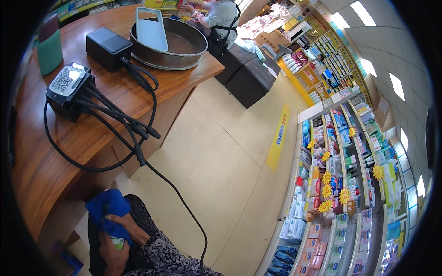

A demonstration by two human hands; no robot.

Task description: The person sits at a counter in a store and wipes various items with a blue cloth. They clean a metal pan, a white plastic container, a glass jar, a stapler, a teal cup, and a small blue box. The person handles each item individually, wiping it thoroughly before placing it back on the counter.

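Both hands are low at the bottom left, above my dark-clad lap. My right hand [133,230], below a black-and-grey patterned sleeve, grips a bunched blue cloth [107,206]. Just below it, my left hand [114,257] holds a small white-and-green item [117,243] against the cloth. Fingers and cloth cover most of that item, so I cannot tell its exact kind.
A wooden counter [114,82] curves above my hands. On it are a black device with cables [69,82], a power bank [108,48], a green bottle [50,51] and a round pan [179,45] holding a phone case [152,34]. Stocked shelves [328,172] stand right; a person [221,20] sits beyond.
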